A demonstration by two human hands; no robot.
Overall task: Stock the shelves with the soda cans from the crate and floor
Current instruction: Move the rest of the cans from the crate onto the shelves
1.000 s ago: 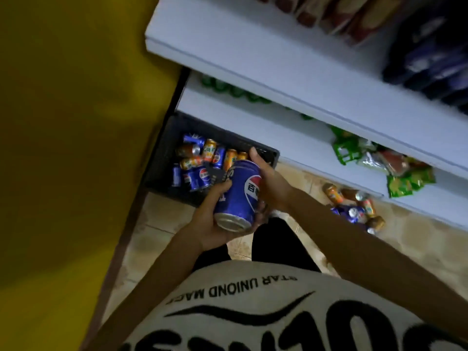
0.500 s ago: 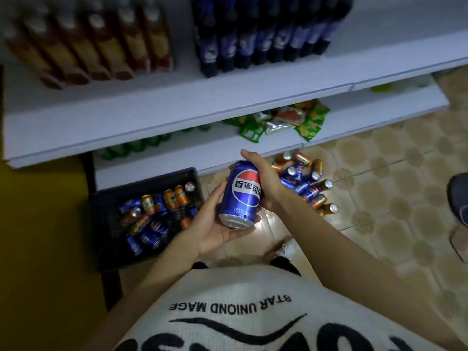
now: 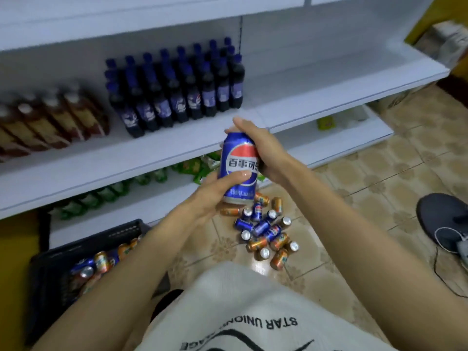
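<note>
Blue can (image 3: pixel 239 166) upright, gripped by both: left hand (image 3: pixel 215 196) curled round base, right hand (image 3: pixel 263 148) round top.

White tee (image 3: pixel 243 300), black print incl. "STAR UNION"; bare forearms, no sleeves showing; dark trousers (image 3: pixel 166 300).

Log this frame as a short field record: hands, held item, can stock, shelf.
held item: blue can, roughly upright, in front of the shelf edge
left hand: grips the can's lower part, thumb across the label
right hand: wraps the can's top and right side
floor cans: loose pile of blue and orange cans on the tiles
crate: black, lower left, holds more cans
shelf: bare stretch right of the dark bottles
</note>
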